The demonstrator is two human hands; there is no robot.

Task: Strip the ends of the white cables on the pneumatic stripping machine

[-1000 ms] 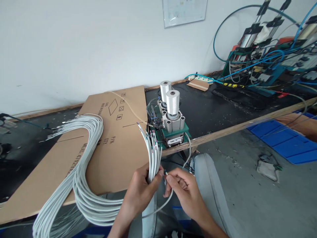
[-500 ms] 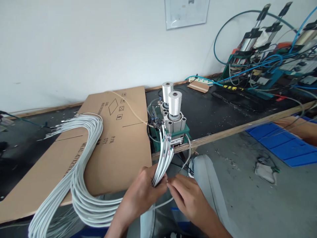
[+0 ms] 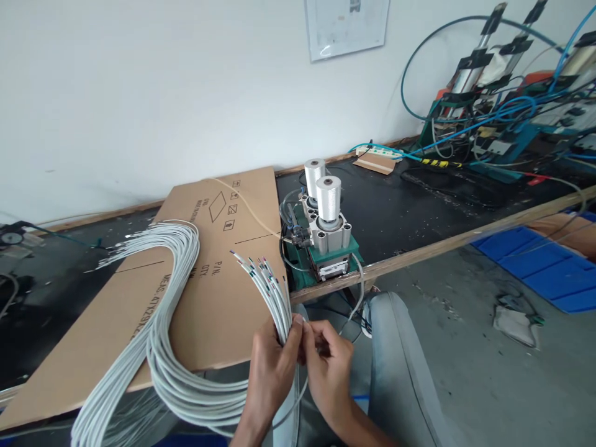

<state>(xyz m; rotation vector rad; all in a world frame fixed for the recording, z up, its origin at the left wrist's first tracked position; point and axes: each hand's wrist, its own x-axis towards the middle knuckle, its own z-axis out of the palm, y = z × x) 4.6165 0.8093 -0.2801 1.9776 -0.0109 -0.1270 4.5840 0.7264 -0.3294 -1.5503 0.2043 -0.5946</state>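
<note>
My left hand (image 3: pixel 272 354) is wrapped round a bundle of white cables (image 3: pixel 278 304) near their ends. Those ends fan up and to the left, showing small coloured wire tips. Thumb to thumb with it, my right hand (image 3: pixel 328 357) pinches a single white cable (image 3: pixel 302 392), which loops down below both hands; its tip is mostly hidden by the fingers. Leftward from my left hand, a thick hank of the same cables (image 3: pixel 162 298) curves over the flattened cardboard (image 3: pixel 218 310) and hangs past its front edge.
A pneumatic fixture with two knurled silver cylinders (image 3: pixel 329 202) stands at the bench edge beyond my hands. Further right are clamping machines (image 3: pixel 475 81) with blue hoses, and a power strip (image 3: pixel 379 151). A blue panel (image 3: pixel 535 267) lies below the bench on the right.
Both hands have turned upward, and the bundle's ends have swung left, away from the fixture and over the cardboard. My right hand has come up beside the left thumb.
</note>
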